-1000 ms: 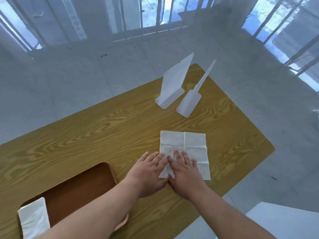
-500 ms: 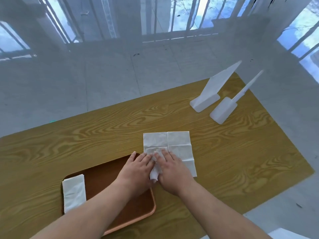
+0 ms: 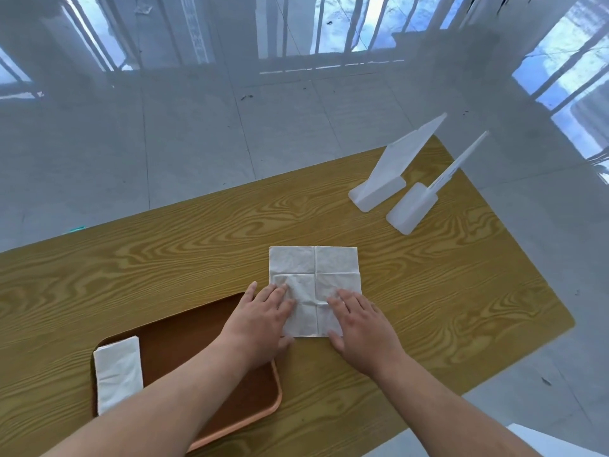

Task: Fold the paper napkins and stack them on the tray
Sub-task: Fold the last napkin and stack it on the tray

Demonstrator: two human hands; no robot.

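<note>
- L hand (image 3: 260, 321): flat, fingers straight, pressing near-left part of open napkin (image 3: 313, 278).
- R hand (image 3: 359, 328): flat, pressing its near-right part.
- Open napkin: mid tabletop (image 3: 164, 258), touching tray (image 3: 178, 344) far-right corner.
- Folded napkin (image 3: 118, 371): tray's left end.
- 2 white stands (image 3: 377, 192): far-right corner.

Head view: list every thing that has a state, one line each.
Tray: on the table, holding one folded napkin.
Folded napkin: folded, lying at the tray's left end.
Unfolded napkin: spread flat on the table, creases showing.
Left hand: open, fingers flat on the unfolded napkin's left part.
Right hand: open, fingers flat on its right part.
White stands: standing at the table's far right.
</note>
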